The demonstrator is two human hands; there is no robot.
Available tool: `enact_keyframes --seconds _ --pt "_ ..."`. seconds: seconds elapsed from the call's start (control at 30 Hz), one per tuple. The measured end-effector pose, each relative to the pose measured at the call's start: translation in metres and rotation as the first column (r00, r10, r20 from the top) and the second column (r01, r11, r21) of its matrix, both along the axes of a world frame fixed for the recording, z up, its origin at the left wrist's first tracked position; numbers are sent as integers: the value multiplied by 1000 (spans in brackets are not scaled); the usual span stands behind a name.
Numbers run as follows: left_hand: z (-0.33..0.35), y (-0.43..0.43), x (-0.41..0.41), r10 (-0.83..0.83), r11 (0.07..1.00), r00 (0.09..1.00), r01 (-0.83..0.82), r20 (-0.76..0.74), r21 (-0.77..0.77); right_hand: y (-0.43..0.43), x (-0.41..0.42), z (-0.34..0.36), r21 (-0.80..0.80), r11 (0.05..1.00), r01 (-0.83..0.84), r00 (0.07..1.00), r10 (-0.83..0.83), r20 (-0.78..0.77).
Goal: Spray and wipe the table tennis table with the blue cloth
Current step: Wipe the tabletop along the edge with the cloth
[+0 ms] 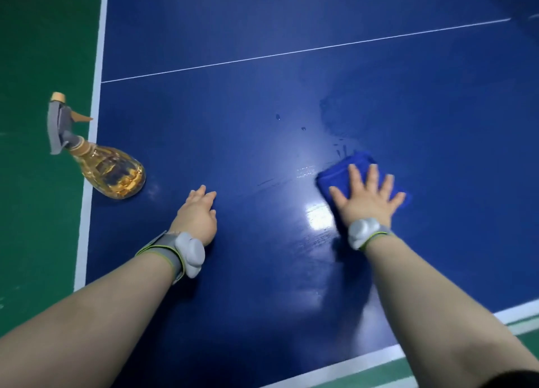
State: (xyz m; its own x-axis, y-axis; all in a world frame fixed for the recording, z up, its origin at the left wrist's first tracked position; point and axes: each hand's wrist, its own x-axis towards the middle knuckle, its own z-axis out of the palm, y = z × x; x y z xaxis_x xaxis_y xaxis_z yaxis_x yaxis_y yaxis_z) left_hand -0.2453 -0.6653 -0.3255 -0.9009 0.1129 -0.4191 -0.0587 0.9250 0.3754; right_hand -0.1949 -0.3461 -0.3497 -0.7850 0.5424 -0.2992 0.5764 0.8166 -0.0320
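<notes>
while right hand [366,201] presses blue cloth [338,175], spray bottle [113,172] leans left.

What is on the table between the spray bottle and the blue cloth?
In the head view, the left hand rests on the table between the spray bottle and the blue cloth; otherwise only wet streaks and glare.

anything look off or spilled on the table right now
Nothing damaged. A few stray droplets and a wet smear lie on the table just beyond the blue cloth under the right hand, as spraying would leave. The spray bottle stands very close to the table's left edge, where a knock might tip it off.
</notes>
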Motion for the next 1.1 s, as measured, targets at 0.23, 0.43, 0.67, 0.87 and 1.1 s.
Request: enact_keyframes --seconds 0.23,0.43,0.67,0.87,1.1 --pt "0 6 -21 -23 993 1000 25 16 -119 24 -23 -2 -19 963 269 963 -268 24" --pt "5 20 -43 -53 982 999 54 8 -183 -43 -53 1 -29 977 -209 977 210 30" --pt "4 39 -72 -81 962 997 81 9 -262 -105 -55 -2 -99 726 -681 728 686 20" --pt "1 42 -95 -95 926 995 102 38 -364 -23 -85 -3 -32 928 -371 928 372 15" --pt "6 46 -113 -57 897 936 200 346 -394 44 -109 2 -22 1000 2 1000 -1 25"
